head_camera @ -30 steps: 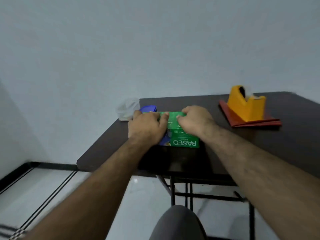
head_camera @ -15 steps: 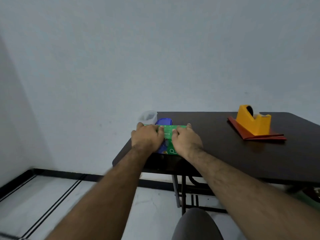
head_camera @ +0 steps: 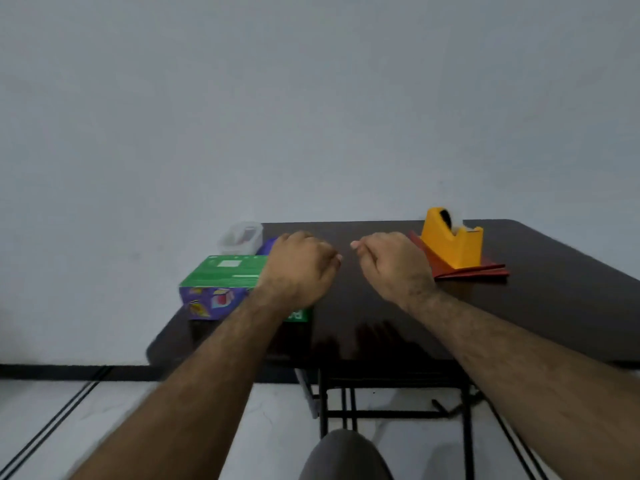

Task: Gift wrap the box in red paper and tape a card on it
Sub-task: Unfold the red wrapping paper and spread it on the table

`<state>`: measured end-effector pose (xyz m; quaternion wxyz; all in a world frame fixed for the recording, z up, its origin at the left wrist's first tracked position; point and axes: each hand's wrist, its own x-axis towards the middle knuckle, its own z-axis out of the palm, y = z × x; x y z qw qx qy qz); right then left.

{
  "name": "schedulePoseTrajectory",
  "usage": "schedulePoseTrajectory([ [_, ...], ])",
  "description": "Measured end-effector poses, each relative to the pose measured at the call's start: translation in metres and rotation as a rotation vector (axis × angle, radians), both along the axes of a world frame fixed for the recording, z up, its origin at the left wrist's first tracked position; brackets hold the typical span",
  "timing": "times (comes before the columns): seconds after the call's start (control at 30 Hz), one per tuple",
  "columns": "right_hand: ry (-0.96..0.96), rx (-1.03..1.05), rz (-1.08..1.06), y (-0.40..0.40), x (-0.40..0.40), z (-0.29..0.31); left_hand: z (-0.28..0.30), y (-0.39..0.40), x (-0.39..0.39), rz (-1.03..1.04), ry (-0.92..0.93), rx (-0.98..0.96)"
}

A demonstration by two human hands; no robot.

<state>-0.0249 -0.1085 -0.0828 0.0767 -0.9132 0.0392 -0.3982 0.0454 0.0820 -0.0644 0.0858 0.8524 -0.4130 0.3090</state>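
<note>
While both hands hang curled above the dark table (head_camera: 536, 289), the box (head_camera: 221, 282) sits at the table's near left corner, partly behind the left hand (head_camera: 299, 268).

The box, green on top with a purple patterned side, lies flat on the table; the left hand is in front of its right end, fingers clenched, and whether it touches the box cannot be told. The right hand (head_camera: 391, 263) is well apart from the box, over the bare middle of the table, fingers curled and holding nothing visible. The folded red paper (head_camera: 485, 270) lies at the right, beyond the right hand, with a yellow tape dispenser (head_camera: 453, 240) standing on it. A small clear container (head_camera: 240, 237) sits just behind the box at the far left edge.
</note>
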Motion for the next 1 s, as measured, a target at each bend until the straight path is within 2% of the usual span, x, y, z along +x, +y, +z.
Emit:
schedulePoseTrajectory([
  [0.17, -0.117, 0.049, -0.254, -0.113, -0.013, -0.009, -0.018, -0.104, -0.012, -0.099, 0.262, -0.075],
  [0.27, -0.066, 0.245, -0.424, -0.163, -0.019, -0.014, -0.028, -0.162, -0.013, -0.089, 0.465, -0.140],
  [0.37, 0.037, 0.492, -0.465, -0.181, -0.013, -0.008, -0.034, -0.202, -0.006, -0.083, 0.595, -0.169],
  [0.43, 0.079, 0.572, -0.477, -0.190, -0.004, -0.007, -0.037, -0.220, 0.000, -0.171, 0.636, -0.131],
  [0.53, 0.050, 0.565, -0.512, -0.198, 0.008, -0.015, -0.044, -0.237, 0.006, -0.297, 0.581, -0.045],
  [0.6, 0.030, 0.564, -0.524, -0.206, 0.015, -0.021, -0.050, -0.247, 0.010, -0.302, 0.518, -0.037],
  [0.73, -0.018, 0.577, -0.519, -0.217, 0.024, -0.023, -0.054, -0.256, 0.012, -0.249, 0.419, 0.023],
  [1.0, -0.157, 0.633, -0.547, -0.214, 0.008, -0.021, -0.053, -0.248, 0.004, -0.124, 0.354, 0.054],
])
